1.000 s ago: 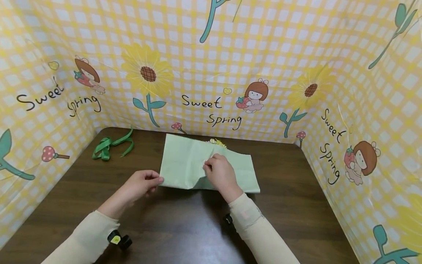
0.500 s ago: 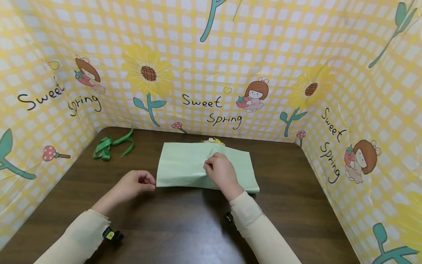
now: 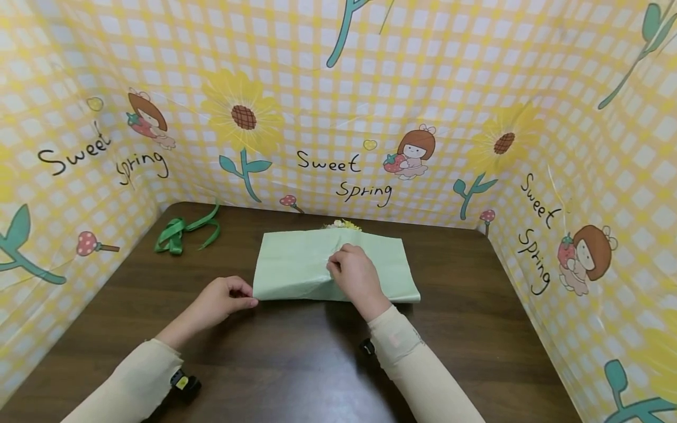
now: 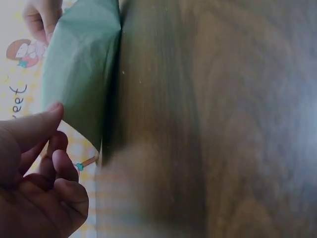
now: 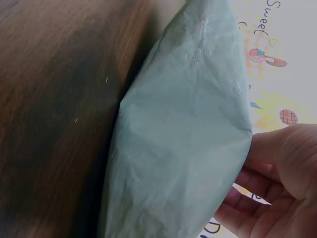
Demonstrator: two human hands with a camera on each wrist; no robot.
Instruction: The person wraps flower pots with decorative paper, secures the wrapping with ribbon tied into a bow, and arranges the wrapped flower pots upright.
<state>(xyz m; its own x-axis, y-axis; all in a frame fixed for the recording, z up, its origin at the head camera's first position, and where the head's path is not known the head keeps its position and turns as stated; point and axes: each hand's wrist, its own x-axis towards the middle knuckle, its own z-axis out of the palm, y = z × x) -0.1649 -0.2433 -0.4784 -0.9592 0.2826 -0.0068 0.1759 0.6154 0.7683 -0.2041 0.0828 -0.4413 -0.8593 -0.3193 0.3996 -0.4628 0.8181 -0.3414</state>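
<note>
A pale green sheet of wrapping paper [image 3: 291,258] lies folded across the far middle of the brown table. Its near edge bulges up from the tabletop. At the paper's near left corner is my left hand [image 3: 222,299], thumb and fingertips pinching the edge. My right hand [image 3: 357,276] pinches the paper near its middle; the same hand [image 5: 282,183] shows in the right wrist view with fingers curled behind the paper's edge. Small yellow and white flowers [image 3: 344,225] peek out behind the paper's far edge, and the rest of them is hidden.
A loosely bundled green ribbon [image 3: 171,235] lies at the table's far left. The brown wooden table [image 3: 296,364] is enclosed on three sides by a yellow checked cloth [image 3: 328,106] printed with flowers and figures.
The left part of the paper, raised a second ago, has come down flatter. My left hand slid left along with the paper's corner, then slightly right. My right hand keeps its place.
</note>
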